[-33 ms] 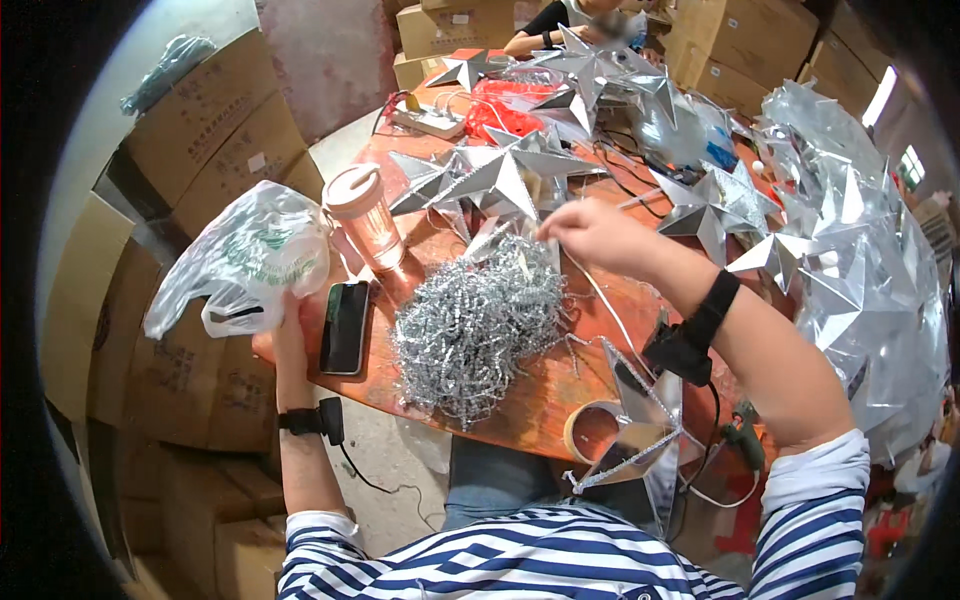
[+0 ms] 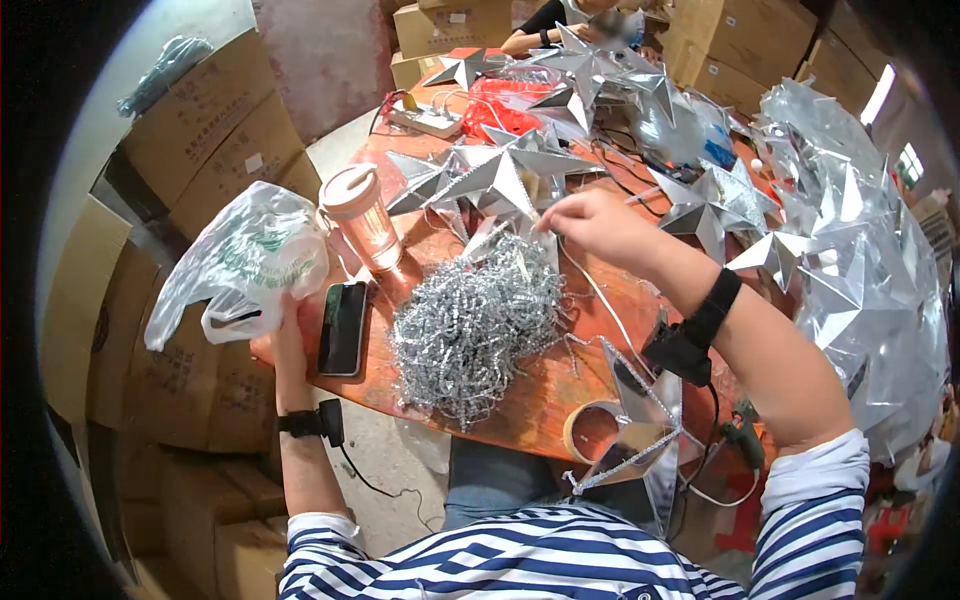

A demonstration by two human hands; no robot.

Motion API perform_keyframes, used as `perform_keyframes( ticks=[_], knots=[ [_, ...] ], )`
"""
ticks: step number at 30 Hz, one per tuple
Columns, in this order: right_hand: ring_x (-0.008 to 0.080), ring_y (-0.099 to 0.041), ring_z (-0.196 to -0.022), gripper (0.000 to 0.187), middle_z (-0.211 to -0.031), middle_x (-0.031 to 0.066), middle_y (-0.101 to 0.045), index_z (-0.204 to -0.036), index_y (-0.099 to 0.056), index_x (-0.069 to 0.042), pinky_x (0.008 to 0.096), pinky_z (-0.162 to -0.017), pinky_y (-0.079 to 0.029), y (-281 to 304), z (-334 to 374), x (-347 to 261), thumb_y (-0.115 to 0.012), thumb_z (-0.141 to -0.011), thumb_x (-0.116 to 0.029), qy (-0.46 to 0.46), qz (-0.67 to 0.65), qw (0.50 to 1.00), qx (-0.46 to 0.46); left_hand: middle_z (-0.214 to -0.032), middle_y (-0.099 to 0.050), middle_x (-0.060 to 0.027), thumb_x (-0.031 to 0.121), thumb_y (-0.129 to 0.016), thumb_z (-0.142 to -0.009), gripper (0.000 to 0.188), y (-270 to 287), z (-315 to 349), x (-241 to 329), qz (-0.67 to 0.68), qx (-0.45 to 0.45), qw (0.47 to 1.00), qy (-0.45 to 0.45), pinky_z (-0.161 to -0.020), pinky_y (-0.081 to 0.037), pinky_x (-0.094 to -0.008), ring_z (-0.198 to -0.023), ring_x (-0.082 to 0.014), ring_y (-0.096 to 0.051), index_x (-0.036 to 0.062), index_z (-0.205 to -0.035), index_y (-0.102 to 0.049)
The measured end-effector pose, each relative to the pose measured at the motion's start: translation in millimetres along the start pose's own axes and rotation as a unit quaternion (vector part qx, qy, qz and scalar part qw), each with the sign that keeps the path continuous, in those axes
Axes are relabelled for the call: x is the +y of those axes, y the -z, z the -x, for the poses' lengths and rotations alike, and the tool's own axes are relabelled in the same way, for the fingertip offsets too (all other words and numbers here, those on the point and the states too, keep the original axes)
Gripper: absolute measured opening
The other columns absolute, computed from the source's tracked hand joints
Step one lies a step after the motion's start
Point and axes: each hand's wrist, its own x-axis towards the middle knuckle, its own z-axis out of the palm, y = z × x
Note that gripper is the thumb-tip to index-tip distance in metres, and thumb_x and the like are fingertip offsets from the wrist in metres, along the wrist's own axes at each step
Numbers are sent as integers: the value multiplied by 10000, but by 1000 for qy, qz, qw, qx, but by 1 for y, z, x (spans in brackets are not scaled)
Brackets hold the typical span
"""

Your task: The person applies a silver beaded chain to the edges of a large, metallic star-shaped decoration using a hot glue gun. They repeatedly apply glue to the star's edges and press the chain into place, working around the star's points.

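My left hand (image 2: pixel 287 308) reaches up at the left table edge. A white plastic bag with green print (image 2: pixel 255 250) covers its fingers, so its grip is hidden. My right hand (image 2: pixel 590 222) is closed in a pinch above the right top edge of a heap of curly silver tinsel (image 2: pixel 475 330). What lies between its fingertips is too small to make out. Close behind the heap, a silver foil star (image 2: pixel 500 175) points toward those fingertips. A second star shape edged with tinsel (image 2: pixel 635 440) leans at the front table edge, beside a tape roll (image 2: pixel 590 430).
A phone (image 2: pixel 342 328) and a pink tumbler (image 2: pixel 362 218) stand left of the tinsel on the orange table (image 2: pixel 510 420). More silver stars (image 2: pixel 715 205), cables and a power strip (image 2: pixel 425 120) spread behind. Clear plastic (image 2: pixel 870 300) piles up right. Cardboard boxes (image 2: pixel 215 140) flank the left. Another person (image 2: pixel 540 35) sits far off.
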Motion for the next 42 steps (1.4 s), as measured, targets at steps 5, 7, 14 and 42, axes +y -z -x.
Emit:
perform_keyframes(
  ticks=[5, 7, 14, 42],
  knots=[
    [106, -622, -722, 180, -785, 102, -689, -904, -702, -1, 267, -677, -483, -8, -6, 9, -675, -800, -145, -64, -91, 993, 43, -1210, -553, -92, 364, -413, -1004, 504, 15, -7, -16, -61, -43, 997, -8, -966, -373, -296, -1087, -172, -498, -61, -1257, -509],
    [120, -627, -687, 173, -745, 94, -683, -878, -705, -4, 278, -653, -489, -14, -10, 21, -690, -783, -148, -69, -22, 997, 6, -1180, -570, -93, 352, -416, -1005, 482, 7, -4, -15, -18, -49, 998, 20, -928, -404, -291, -1052, -170, -531, -54, -1247, -512],
    [313, -655, -760, 257, -802, 178, -672, -843, -708, -20, 381, -700, -508, -47, -25, 23, -717, -737, -254, -13, 219, 974, -51, -1024, -630, -76, 322, -440, -1003, 409, 2, 8, 1, -32, -15, 999, -16, -786, -502, -270, -903, -143, -613, -31, -1174, -553],
    [152, -574, -771, 367, -841, 65, -598, -1139, -519, -12, 317, -706, -478, 55, 29, -15, -626, -848, -209, -45, 138, 989, 7, -1293, -524, -177, 337, -510, -968, 525, -3, 79, 96, -100, 254, 934, -232, -999, -379, -349, -1133, -255, -518, -105, -1252, -500]
  ],
)
